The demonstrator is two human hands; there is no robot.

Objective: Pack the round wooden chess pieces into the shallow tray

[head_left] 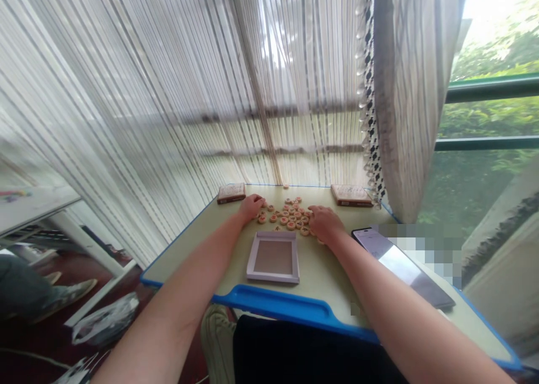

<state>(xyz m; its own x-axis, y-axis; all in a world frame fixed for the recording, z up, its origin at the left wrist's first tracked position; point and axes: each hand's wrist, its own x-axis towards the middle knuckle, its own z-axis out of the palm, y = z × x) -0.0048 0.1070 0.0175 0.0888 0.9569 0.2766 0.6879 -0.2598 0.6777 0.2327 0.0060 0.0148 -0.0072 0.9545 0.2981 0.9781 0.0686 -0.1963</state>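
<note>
While the left hand (252,205) and right hand (326,221), fingers bent, grip unclear, flank the small round wood-coloured discs (291,225) on the cream, blue-edged table (322,274), these look light, stiff, and best pinched by their rims.

From a single head-worn camera, the surface (324,272) is seen from above and behind the fingers (315,210), the lens being aimed forward and down. The fingers are caught small, just below mid-frame; both forearms (185,283) are framed nearer, a striped curtain (168,81) well beyond them.
</note>
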